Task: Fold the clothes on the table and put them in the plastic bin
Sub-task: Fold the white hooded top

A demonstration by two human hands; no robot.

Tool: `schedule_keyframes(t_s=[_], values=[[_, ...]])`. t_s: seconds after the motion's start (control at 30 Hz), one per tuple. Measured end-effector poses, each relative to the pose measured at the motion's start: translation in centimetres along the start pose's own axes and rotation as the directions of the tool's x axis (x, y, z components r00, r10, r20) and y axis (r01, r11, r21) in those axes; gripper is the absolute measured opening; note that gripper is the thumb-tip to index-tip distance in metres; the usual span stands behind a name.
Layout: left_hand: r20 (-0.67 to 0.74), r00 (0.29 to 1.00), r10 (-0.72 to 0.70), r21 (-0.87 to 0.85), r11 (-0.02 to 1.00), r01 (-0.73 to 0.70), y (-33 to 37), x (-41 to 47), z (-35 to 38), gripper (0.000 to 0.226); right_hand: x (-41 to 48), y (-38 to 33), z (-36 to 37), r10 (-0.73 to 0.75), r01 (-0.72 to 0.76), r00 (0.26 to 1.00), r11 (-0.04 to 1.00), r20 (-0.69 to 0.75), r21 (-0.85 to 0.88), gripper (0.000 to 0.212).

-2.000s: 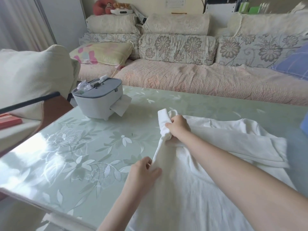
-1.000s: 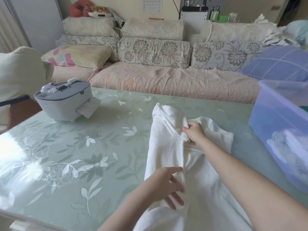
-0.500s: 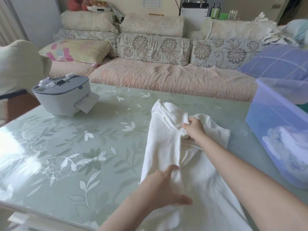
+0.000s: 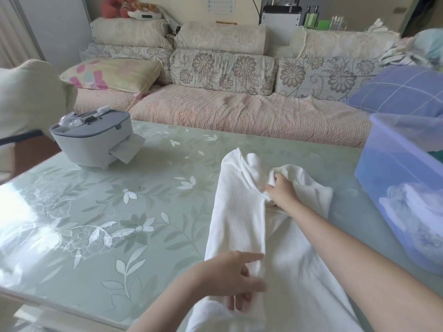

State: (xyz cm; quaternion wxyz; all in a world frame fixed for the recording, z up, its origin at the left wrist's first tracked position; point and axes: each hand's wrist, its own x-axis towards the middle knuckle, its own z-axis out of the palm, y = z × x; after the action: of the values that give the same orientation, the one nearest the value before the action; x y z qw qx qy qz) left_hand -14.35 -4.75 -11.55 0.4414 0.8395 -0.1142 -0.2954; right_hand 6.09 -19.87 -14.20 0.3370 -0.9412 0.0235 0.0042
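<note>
A white ribbed garment lies on the glass table, folded lengthwise into a long strip that runs from the near edge toward the sofa. My right hand grips a bunch of its fabric at the far end, where the cloth is crumpled. Lower down, my left hand rests on the near part of the strip with its fingers spread over the fold. A translucent blue plastic bin stands on the table at the right, close to the garment, with white cloth showing through its wall.
A grey tissue box with a sheet sticking out stands at the table's far left. A cream-covered chair back rises at the left edge. Behind the table runs a floral sofa with a purple cushion.
The garment's left side has been folded over to the right into a narrow strip. My left hand moved onto the near fold. The view swung right and the bin came in.
</note>
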Motion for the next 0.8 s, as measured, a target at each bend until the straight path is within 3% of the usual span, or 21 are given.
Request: schedule_keyframes(t_s=[0.07,0.13,0.17,0.23,0.3,0.37,0.47,0.6,0.7,0.77,0.8], values=[[-0.233,0.969,0.085,0.178,0.983,-0.043,-0.2,0.5,-0.3,0.037,-0.3,-0.1,-0.3,-0.08,0.068,0.994,0.986,-0.079,-0.152,0.062],[-0.488,0.833,0.26,0.43,0.902,-0.03,-0.9,1.6,-1.0,0.033,-0.6,-0.7,-0.8,-0.255,0.221,0.959,0.947,-0.127,-0.231,0.066],[-0.534,0.78,0.326,0.525,0.851,0.004,-1.4,2.3,-1.3,0.04,-0.7,-1.1,-0.9,-0.334,0.306,0.938,0.921,-0.088,-0.241,0.064],[-0.511,0.774,0.375,0.637,0.769,0.048,-2.4,3.7,-1.6,0.058,-0.6,-1.8,-0.4,-0.425,0.43,0.902,0.874,0.072,-0.227,0.059],[-0.475,0.805,0.356,0.668,0.741,0.066,-3.5,5.1,-1.2,0.079,-0.5,-1.7,0.6,-0.375,0.439,0.889,0.86,0.262,-0.258,0.058],[-0.479,0.813,0.332,0.696,0.708,0.121,-4.8,6.1,-0.5,0.082,-0.3,-1.0,1.5,-0.28,0.397,0.893,0.858,0.352,-0.325,0.062],[-0.516,0.789,0.332,0.68,0.72,0.142,-5.1,6.2,0.0,0.078,-0.1,-0.4,2.0,-0.235,0.351,0.911,0.872,0.339,-0.341,0.067],[-0.472,0.836,0.278,0.682,0.716,0.147,-4.9,6.3,-0.2,0.09,-0.5,-0.7,1.8,-0.217,0.336,0.912,0.882,0.349,-0.331,0.066],[-0.424,0.869,0.255,0.655,0.749,0.1,-4.8,5.5,-1.0,0.078,-2.1,-1.4,1.2,-0.24,0.309,0.926,0.926,0.292,-0.218,0.06],[-0.461,0.842,0.28,0.575,0.817,0.043,-5.3,4.2,-1.4,0.069,-4.3,-1.8,0.5,-0.279,0.314,0.937,0.936,0.211,-0.158,0.057],[-0.524,0.792,0.314,0.506,0.863,-0.007,-5.6,3.2,-1.5,0.068,-5.7,-1.9,0.3,-0.306,0.333,0.936,0.93,0.173,-0.156,0.056]])
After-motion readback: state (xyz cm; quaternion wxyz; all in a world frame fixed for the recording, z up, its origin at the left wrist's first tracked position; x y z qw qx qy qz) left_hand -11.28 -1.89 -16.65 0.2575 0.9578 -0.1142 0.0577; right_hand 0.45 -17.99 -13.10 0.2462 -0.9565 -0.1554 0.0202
